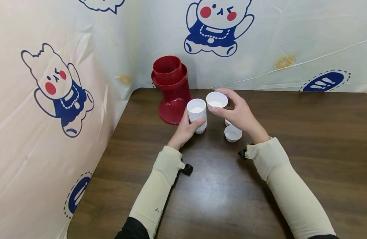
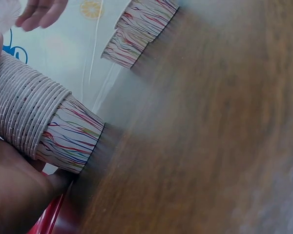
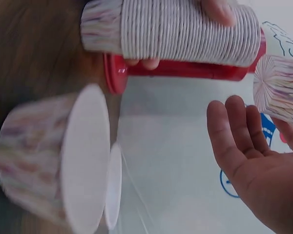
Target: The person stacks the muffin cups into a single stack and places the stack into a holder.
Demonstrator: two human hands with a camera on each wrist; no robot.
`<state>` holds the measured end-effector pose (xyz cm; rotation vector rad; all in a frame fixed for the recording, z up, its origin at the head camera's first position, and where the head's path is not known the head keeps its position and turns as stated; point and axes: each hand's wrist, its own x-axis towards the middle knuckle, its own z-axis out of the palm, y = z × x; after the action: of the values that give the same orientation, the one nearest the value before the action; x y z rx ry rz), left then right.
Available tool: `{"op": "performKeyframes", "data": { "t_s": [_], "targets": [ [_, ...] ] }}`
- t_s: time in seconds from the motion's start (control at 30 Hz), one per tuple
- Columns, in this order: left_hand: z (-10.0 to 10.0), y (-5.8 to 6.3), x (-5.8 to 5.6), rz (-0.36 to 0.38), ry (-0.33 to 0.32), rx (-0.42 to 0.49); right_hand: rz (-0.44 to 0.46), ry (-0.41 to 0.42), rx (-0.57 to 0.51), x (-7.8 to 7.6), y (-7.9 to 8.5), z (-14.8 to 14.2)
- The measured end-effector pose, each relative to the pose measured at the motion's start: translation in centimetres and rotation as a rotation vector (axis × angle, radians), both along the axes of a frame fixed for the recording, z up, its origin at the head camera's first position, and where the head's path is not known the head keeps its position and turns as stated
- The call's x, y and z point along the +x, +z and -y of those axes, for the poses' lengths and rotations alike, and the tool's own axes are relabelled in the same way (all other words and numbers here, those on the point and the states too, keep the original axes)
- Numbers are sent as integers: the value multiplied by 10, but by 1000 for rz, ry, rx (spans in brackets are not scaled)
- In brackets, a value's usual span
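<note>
Near the far edge of the table point(image 1: 306, 139), the left hand point(image 1: 183, 132) curls its fingers round a stack of white paper baking cups point(image 1: 197, 114), probably so that the nested rims stay together. Just beside the stack, the right hand point(image 1: 241, 114) pinches a single baking cup point(image 1: 217, 100) between thumb and index finger, mouth upward, perhaps for not crushing its thin wall. Toward the far left corner stands a red plastic holder point(image 1: 175, 109), while a loose cup point(image 1: 233, 133) and a partly hidden cup point(image 1: 228, 122) sit under the right hand's side.

A printed letter A point(image 1: 156, 209) shows on the cream left sleeve point(image 1: 152, 186); the backdrop's point(image 1: 309, 30) blue ovals point(image 1: 313, 87) bear white marks, not clearly legible.
</note>
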<state>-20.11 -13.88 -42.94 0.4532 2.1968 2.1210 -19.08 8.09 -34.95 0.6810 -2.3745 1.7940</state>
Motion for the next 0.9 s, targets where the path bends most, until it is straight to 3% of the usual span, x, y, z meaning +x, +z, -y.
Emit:
{"op": "performKeyframes", "data": {
  "t_s": [0.4,0.9],
  "targets": [
    [1,-2,-1,-24,2,-1,31,-25,-29,-8,0,25],
    [2,-1,-3,-10,-46,23,38,27,7,-12,9,48]
  ]
}}
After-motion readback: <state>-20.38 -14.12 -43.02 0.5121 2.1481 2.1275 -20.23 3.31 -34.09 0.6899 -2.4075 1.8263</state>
